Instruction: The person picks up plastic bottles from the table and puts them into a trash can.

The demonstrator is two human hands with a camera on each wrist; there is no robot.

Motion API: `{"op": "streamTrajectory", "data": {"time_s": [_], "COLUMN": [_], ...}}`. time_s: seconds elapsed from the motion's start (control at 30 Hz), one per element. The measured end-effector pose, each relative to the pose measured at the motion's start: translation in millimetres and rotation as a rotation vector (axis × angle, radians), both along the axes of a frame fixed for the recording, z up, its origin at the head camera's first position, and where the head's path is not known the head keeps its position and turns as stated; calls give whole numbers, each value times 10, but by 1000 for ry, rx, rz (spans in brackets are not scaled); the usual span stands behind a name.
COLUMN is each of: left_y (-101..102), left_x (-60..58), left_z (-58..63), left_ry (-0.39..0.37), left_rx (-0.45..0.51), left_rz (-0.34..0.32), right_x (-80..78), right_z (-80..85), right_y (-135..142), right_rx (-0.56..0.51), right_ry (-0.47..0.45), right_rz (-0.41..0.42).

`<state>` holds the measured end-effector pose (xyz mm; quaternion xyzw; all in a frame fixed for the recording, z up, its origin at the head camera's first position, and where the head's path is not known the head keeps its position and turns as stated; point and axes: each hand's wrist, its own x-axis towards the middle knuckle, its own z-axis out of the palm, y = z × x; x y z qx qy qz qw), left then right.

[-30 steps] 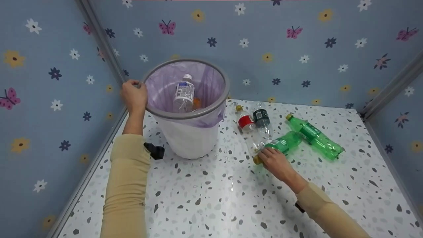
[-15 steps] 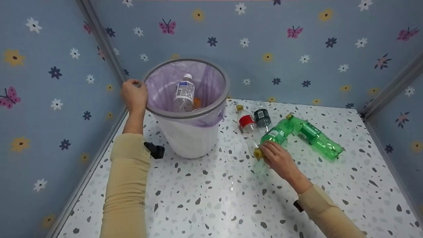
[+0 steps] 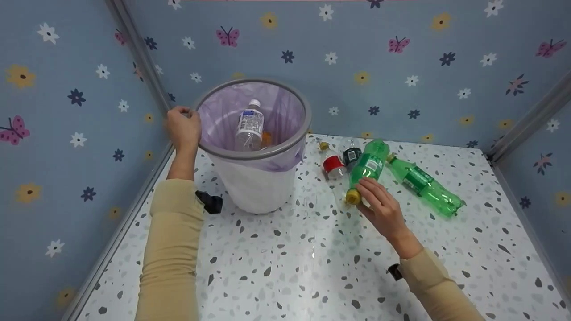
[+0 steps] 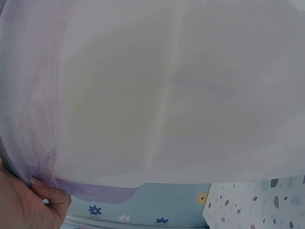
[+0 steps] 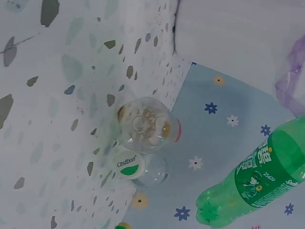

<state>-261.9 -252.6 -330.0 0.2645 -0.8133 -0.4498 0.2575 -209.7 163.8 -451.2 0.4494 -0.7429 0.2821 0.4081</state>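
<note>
At the left side of the white trash can (image 3: 256, 187), my left hand (image 3: 183, 129) grips the grey rim (image 3: 250, 155) with its purple liner (image 4: 40, 109). Thumb and finger pinch near the liner's edge in the left wrist view. My right hand (image 3: 381, 207) holds a green plastic bottle (image 3: 370, 165) by its neck end, yellow cap toward me and base raised away. The right wrist view shows this bottle's green label (image 5: 262, 176) but no hand. A second green bottle (image 3: 424, 185) lies on the speckled surface to the right.
Two clear bottles lie behind the held one, one with a red label (image 3: 333, 164) and one with a dark label (image 3: 352, 156). Inside the trash can stands a clear bottle (image 3: 250, 127) beside something orange (image 3: 266, 139). Patterned wall panels (image 3: 339, 93) border the surface (image 3: 285, 272).
My right hand has lifted the green bottle and swung its base away from me and leftward, off the second green bottle. The left hand stays at the rim.
</note>
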Motion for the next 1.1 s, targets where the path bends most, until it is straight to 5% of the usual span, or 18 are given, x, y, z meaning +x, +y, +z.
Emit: {"op": "streamTrajectory", "data": {"time_s": [0.3,0.67,0.87,1.1], "left_y": [-1,-12,-1,10], "left_x": [1,4,1,11], "left_z": [-7,-22,-21,-6], "left_ry": [-8,19,30,21], "left_rx": [9,0,18,36], "left_rz": [-1,0,-4,-1], "right_x": [32,199,275,301], "right_z": [194,629,836,1029], "right_y": [-130,-436,-574,-726], "right_rx": [-171,-391,-489,-600], "right_ry": [104,258,284,306], "right_rz": [53,142,209,190]}}
